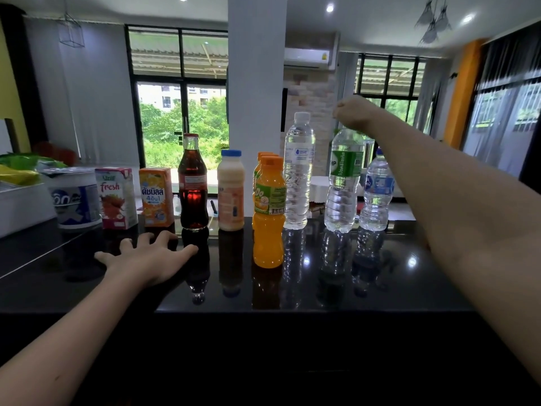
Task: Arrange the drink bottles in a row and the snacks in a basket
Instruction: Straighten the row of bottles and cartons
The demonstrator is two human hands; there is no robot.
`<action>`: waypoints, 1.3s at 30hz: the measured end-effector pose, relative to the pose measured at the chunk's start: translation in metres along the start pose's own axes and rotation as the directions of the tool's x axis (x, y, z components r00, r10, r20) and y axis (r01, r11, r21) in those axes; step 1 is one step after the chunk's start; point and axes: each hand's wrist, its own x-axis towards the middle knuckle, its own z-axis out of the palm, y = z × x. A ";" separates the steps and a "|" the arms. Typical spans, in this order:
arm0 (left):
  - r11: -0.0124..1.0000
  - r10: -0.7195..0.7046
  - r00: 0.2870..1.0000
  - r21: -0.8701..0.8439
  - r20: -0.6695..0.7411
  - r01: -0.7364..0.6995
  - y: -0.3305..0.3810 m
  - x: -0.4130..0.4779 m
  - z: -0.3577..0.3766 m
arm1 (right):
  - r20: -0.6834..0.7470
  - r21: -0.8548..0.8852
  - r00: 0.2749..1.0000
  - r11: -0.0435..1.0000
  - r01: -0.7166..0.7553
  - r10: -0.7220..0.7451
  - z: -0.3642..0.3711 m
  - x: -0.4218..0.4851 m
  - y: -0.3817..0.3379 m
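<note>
Drinks stand in a row on the black counter [380, 276]: a strawberry carton [115, 197], an orange carton [155, 196], a glass cola bottle [193, 186], a milky bottle with a blue cap [231, 191], orange juice bottles [268, 212] one behind another, a tall water bottle [298, 171], a green-labelled water bottle [344, 183] and a small blue-labelled water bottle [376, 191]. My right hand [355, 112] is curled over the top of the green-labelled bottle, hiding its cap. My left hand [149, 256] rests flat on the counter before the cartons, fingers spread.
A white tub with a blue label [73, 197] stands left of the cartons. At the far left a white basket [17, 206] holds green and yellow snack bags [20, 168]. A white pillar and windows lie behind the counter.
</note>
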 end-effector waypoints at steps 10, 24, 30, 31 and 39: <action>1.000 0.004 1.000 -0.012 -0.003 -0.004 -0.001 0.001 0.000 | 0.236 0.120 0.972 0.993 -0.017 -0.012 -0.010 -0.004 0.017; 1.000 -0.007 1.000 -0.019 0.021 0.008 -0.001 0.001 -0.001 | -0.133 -0.088 0.991 0.995 -0.044 0.032 0.012 -0.018 0.008; 1.000 -0.011 1.000 -0.027 0.018 0.011 0.000 0.001 -0.001 | -0.263 0.058 0.964 0.998 -0.028 0.042 0.012 -0.033 0.016; 1.000 -0.010 1.000 -0.029 0.018 0.011 0.000 0.002 -0.001 | -0.358 0.077 0.933 0.997 -0.018 0.044 0.009 -0.035 0.022; 0.999 -0.011 1.000 -0.047 0.013 0.012 -0.002 0.007 0.003 | -0.365 0.444 0.811 0.851 -0.279 0.457 0.016 -0.062 0.100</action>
